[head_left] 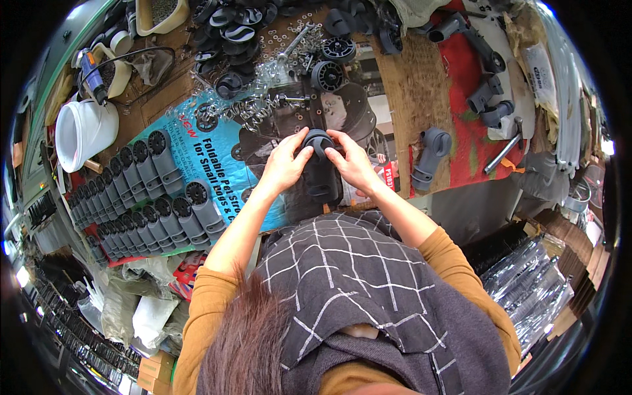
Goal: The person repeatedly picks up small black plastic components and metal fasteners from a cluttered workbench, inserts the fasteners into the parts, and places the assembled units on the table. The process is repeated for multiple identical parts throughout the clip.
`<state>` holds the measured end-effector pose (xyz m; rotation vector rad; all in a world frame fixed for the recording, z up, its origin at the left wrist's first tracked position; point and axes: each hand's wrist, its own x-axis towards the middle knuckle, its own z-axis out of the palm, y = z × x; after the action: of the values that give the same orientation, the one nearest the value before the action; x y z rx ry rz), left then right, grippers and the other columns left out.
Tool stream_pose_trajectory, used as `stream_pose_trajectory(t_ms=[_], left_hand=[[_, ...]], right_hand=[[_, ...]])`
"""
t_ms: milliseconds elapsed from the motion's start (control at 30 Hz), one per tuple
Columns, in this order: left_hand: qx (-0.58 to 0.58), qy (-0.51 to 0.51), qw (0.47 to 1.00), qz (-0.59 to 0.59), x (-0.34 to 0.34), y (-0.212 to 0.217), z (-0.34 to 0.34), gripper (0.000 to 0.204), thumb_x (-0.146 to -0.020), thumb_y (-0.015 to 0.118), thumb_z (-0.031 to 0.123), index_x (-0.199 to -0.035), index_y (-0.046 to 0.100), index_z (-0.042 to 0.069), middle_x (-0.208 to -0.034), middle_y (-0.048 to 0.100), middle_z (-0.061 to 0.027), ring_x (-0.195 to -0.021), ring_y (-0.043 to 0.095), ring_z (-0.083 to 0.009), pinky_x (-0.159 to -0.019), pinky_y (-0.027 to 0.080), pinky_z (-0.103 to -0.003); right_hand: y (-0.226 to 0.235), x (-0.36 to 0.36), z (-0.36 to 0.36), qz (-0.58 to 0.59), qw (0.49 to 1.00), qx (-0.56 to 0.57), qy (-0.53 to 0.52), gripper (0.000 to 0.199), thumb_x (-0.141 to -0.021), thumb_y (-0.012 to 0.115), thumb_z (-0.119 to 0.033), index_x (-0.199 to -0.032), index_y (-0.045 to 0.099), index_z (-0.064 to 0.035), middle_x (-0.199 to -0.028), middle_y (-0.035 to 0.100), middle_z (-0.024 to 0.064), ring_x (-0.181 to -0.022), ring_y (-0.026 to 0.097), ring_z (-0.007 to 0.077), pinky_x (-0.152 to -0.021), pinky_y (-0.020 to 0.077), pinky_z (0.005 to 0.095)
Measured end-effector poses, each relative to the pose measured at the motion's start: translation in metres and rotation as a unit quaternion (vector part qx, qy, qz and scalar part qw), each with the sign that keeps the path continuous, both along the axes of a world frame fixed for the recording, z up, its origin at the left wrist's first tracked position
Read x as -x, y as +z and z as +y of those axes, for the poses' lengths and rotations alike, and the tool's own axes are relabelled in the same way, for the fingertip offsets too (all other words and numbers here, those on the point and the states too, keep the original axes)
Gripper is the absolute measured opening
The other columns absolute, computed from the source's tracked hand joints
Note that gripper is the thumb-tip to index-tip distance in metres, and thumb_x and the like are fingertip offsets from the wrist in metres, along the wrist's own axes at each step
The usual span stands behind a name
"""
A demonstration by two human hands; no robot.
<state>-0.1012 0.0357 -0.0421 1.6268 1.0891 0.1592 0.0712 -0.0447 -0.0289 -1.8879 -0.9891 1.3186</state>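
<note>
Between my two hands is a dark grey plastic bracket (321,183) with a rounded black cap (318,139) on its far end. My left hand (287,162) grips the cap end from the left, thumb and fingers closed on it. From the right, my right hand (352,162) closes on the same end, its thumb against the cap. The bracket's lower body points toward me over a printed sheet (263,204). Just beyond my hands lie two black wheels (338,50) and a scatter of metal springs (258,113). Fingertips behind the cap are partly hidden.
Rows of grey brackets (158,217) stand at the left. A white bucket (84,135), an electric screwdriver (92,78) and a pile of black caps (237,33) lie farther back. On the right are a loose bracket (431,158) and a hammer (504,148).
</note>
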Motion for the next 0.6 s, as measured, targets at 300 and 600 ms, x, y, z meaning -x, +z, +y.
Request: stream_pose_trajectory(t_ms=[300, 600], left_hand=[[0.104, 0.031, 0.994, -0.024, -0.002, -0.001, 0.006, 0.049, -0.088, 0.063, 0.022, -0.133, 0.052, 0.006, -0.126, 0.057, -0.0133, -0.11, 0.059, -0.0231, -0.095, 0.045, -0.033], [0.208, 0.03, 0.977, -0.027, 0.001, -0.004, 0.008, 0.052, -0.085, 0.066, 0.014, -0.134, 0.051, 0.006, -0.124, 0.057, -0.0133, -0.109, 0.058, -0.0233, -0.095, 0.046, -0.034]], right_hand=[[0.008, -0.001, 0.009, 0.072, 0.995, 0.045, -0.047, 0.035, -0.087, 0.063, -0.013, -0.119, 0.054, -0.0002, -0.109, 0.063, 0.014, -0.1, 0.062, 0.0213, -0.086, 0.0499, 0.0336], [-0.002, -0.009, 0.008, 0.042, 0.997, 0.043, 0.04, 0.038, -0.089, 0.061, -0.011, -0.124, 0.05, -0.0001, -0.113, 0.061, 0.0152, -0.105, 0.06, 0.0205, -0.088, 0.049, 0.0327]])
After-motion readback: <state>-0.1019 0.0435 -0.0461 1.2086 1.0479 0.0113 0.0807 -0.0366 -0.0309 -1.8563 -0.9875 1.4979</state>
